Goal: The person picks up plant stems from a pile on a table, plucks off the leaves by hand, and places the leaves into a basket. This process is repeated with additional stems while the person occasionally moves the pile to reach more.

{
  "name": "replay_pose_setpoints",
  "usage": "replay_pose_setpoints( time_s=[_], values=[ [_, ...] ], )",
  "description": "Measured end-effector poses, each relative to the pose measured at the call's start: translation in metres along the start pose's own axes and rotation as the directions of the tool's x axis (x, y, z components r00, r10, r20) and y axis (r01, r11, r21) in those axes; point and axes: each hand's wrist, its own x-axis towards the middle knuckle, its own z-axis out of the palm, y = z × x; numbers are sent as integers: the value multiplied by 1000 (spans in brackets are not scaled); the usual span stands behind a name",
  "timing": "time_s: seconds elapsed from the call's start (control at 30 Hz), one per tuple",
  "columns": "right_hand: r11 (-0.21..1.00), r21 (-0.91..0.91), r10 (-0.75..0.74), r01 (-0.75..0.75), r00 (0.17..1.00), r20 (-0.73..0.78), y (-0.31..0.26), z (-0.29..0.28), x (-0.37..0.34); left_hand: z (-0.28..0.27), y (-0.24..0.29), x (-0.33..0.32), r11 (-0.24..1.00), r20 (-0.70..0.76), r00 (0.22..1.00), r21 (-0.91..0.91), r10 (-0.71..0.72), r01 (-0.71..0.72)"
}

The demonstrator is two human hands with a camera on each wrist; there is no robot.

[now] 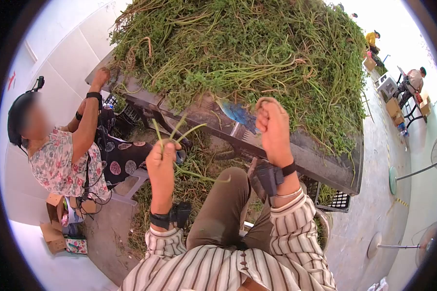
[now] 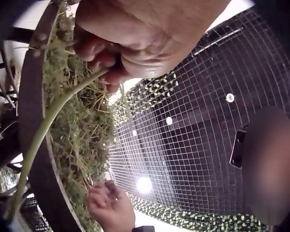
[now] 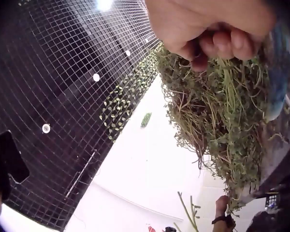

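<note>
A few stems (image 1: 178,127) are taken up, pinched in the left hand (image 1: 161,159), while the right hand (image 1: 274,130), curled, seems empty, and the heap of greens (image 1: 238,53) at twelve o'clock is largely yet to be worked.

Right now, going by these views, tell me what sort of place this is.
Probably an indoor workroom for sorting or trimming plants by hand: a table piled with leafy green stems, a person seated beside it, and a plastic crate low by its edge.
</note>
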Motion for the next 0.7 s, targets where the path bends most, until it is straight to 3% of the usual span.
replay_pose_setpoints(
  time_s=[0.03, 0.13, 0.2, 0.23, 0.3, 0.43, 0.5, 0.63, 0.7],
  values=[
    [984, 178, 25, -24, 1000, -4, -4, -2, 3, -4, 2, 6, 1000, 1, 1000, 1, 0, 0],
    [969, 242, 51, -44, 998, -26, -1, 4, 3, -10, 10, 37, 994, 46, 997, 80, 67, -70],
    [946, 320, 72, -56, 997, -38, 0, 4, 2, -9, 8, 66, 989, 58, 990, -85, 129, -124],
    [914, 393, 103, -97, 995, 6, 1, 3, 2, -9, 10, 81, 988, 59, 989, -83, 136, -131],
    [875, 464, 124, -136, 991, 56, 3, 0, 3, -8, 14, 109, 963, 112, 990, -247, -84, 110],
    [818, 536, 188, -209, 978, 95, 5, -3, 2, 3, 9, 175, 943, 147, 982, -294, -119, 158],
    [814, 539, 207, -217, 975, 79, 6, -3, 1, 7, 7, 204, 970, 220, 962, -144, -161, 196],
    [839, 496, 205, -223, 975, 91, 10, -3, 3, 23, -7, 249, 964, 229, 949, -102, -217, 245],
    [820, 507, 240, -266, 964, 117, 11, -1, 3, 31, -17, 263, 949, 161, 938, -31, -306, 314]
  ],
)
